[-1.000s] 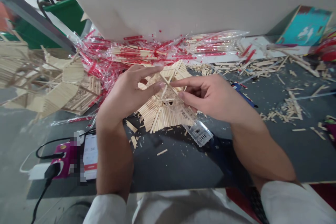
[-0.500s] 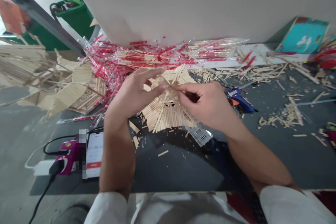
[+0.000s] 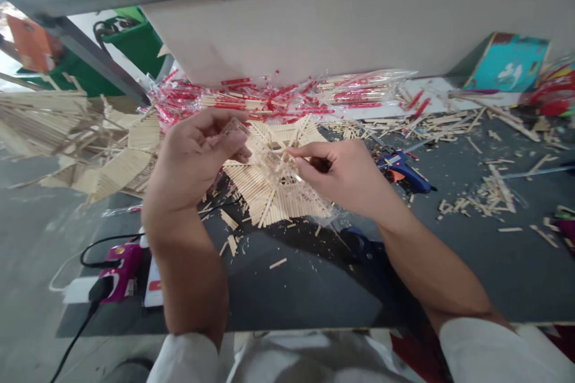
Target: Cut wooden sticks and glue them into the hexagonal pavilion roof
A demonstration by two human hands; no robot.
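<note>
A star-shaped piece built of thin wooden sticks lies on the dark table. Over its left side is my left hand, thumb and fingers closed on the end of a clear plastic template ruler. The rest of that see-through strip seems to run across the wooden piece and is hard to make out. My right hand pinches a small wooden stick over the middle of the star. Its lower fingers are curled in.
A blue glue gun lies right of my right hand. Red-and-clear wrapped stick bundles line the back. Loose stick offcuts are scattered on the right. Another wooden stick structure, a magenta power adapter and a phone are at left.
My left hand has moved left, away from my right hand, with the clear ruler's end now in it. The ruler's slotted end no longer shows at lower right. The view has shifted slightly.
</note>
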